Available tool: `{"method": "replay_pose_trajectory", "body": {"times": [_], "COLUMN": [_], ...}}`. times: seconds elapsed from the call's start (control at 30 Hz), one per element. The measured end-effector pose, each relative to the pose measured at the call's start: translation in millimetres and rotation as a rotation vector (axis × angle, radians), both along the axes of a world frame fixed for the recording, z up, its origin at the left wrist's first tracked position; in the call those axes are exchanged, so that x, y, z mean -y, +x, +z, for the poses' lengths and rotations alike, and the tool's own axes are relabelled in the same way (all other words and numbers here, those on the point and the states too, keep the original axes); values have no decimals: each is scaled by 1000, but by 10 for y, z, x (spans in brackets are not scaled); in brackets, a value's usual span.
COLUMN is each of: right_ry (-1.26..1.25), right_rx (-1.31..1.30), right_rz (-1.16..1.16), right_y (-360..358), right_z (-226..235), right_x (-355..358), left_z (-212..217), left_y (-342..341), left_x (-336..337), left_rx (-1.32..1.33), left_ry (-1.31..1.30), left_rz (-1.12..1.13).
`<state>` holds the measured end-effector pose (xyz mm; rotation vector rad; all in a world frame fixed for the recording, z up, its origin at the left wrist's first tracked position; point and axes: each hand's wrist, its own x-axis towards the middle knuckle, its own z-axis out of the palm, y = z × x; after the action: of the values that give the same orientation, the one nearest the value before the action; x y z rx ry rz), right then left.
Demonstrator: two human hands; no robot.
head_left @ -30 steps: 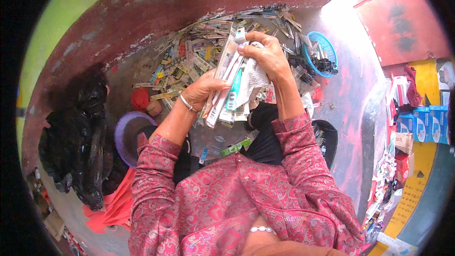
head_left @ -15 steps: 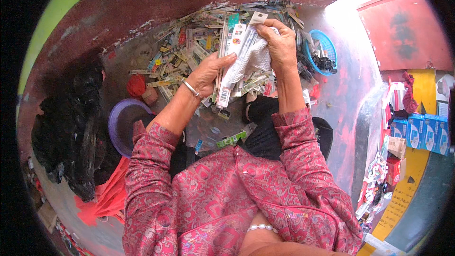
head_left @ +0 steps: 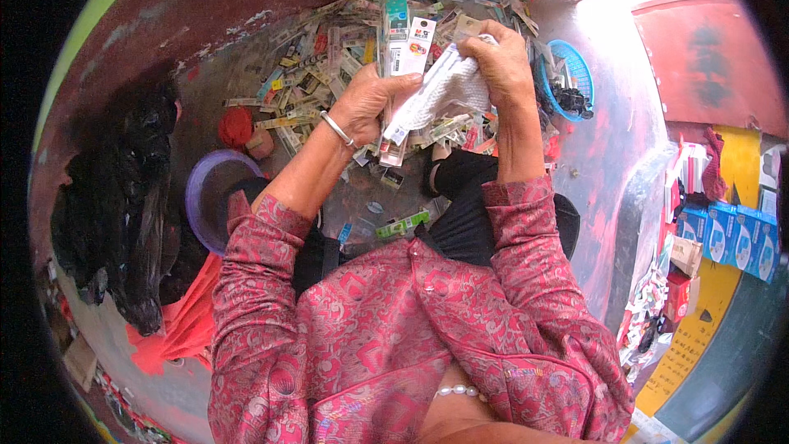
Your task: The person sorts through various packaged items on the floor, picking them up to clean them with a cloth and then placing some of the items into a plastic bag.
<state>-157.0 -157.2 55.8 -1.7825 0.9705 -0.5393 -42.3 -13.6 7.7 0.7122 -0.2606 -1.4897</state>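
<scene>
My left hand (head_left: 362, 108) is closed round a stack of slim flat packets (head_left: 417, 53), with its thumb pressed on top. The front packet has a white header with a hang hole and a barcode. One more slim clear packet (head_left: 417, 105) slants across the stack, its upper end in my right hand (head_left: 505, 66). That hand also pinches a bunched white textured cloth (head_left: 462, 89), which lies against the slanting packet. What is inside the packets is too small to make out. Beneath both hands spreads a loose pile of similar packets (head_left: 316, 82).
A blue plastic basket (head_left: 588, 70) with dark items stands right of the pile. At left are a purple-rimmed basin (head_left: 197, 205), a red ball-like bundle (head_left: 236, 127), black plastic bags (head_left: 123, 214) and red sheeting (head_left: 177, 325). Blue boxes (head_left: 731, 234) stand at far right. A green packet (head_left: 403, 224) lies nearby.
My right hand has moved a little right and down, tilting its packet away from the stack. The stack in my left hand shows more of its front packet and a teal-topped one behind.
</scene>
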Motion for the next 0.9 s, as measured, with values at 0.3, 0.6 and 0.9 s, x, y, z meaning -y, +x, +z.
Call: {"method": "replay_pose_trajectory", "body": {"times": [0.3, 0.6, 0.9], "right_ry": [460, 372, 356], "right_rx": [276, 259, 209], "right_rz": [179, 258, 179], "right_y": [-25, -34, -11], "right_z": [-35, 32, -4], "right_x": [-61, -140, -132], "left_z": [49, 115, 25], "left_y": [-30, -15, 52], "left_x": [6, -59, -29], "left_rx": [83, 84, 158], "left_ry": [-35, -62, -32], "left_rz": [56, 11, -90]}}
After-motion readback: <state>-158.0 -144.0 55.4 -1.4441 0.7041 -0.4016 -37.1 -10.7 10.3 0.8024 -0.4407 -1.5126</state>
